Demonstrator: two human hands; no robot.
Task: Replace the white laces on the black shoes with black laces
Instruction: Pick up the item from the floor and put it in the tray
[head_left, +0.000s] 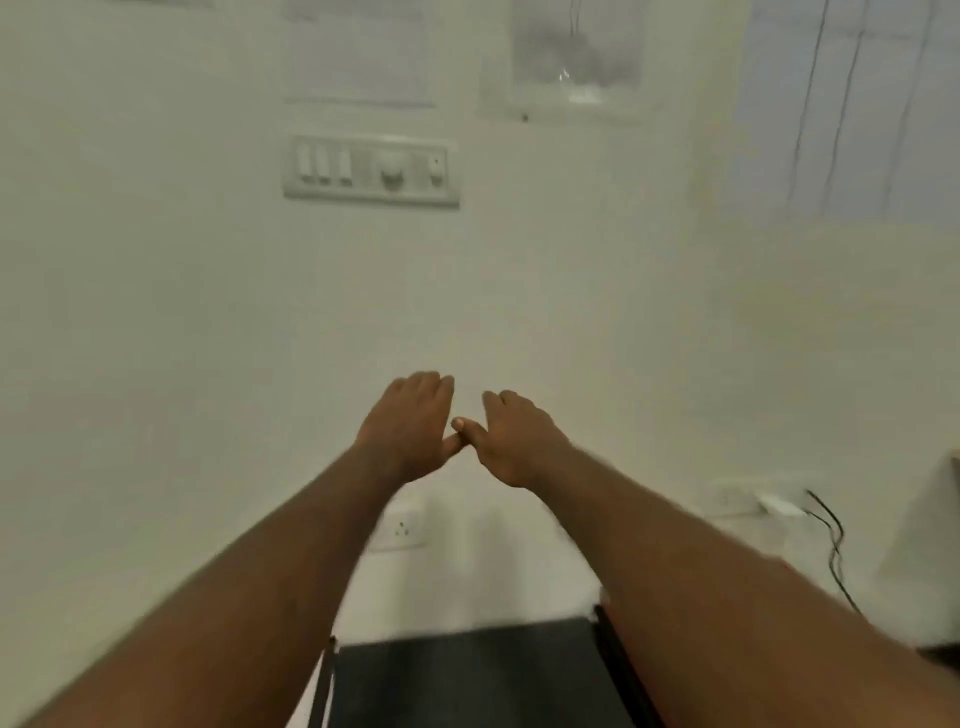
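Head view gives us a soft, blurred look along two bare forearms stretched out in front of a pale, matt wall. Our left hand and right hand are raised side by side with their backs toward us, the fingers straight and close together, spread flat and gripping nothing. The tips of the thumbs meet in the narrow gap between the hands, and the fingers themselves stay apart. Where the shoes and laces are we cannot tell from this view. Above the hands, a long rectangular switch plate in white plastic sits on the wall, with three upright rocker switches at its left end, a round knob near the middle and a small socket at its right end. Higher up, a glossy sheet with a bright reflection hangs flat on the wall. A bluish-grey panel with thin dark vertical lines fills the upper right corner; it is too blurred for us to say what it is. Below our left wrist a square white wall socket shows its three pin holes. Near the right edge a thin black cable loops down the wall from a low white fitting. At the bottom, between our forearms, lies a flat, dull black surface with straight dark edges.
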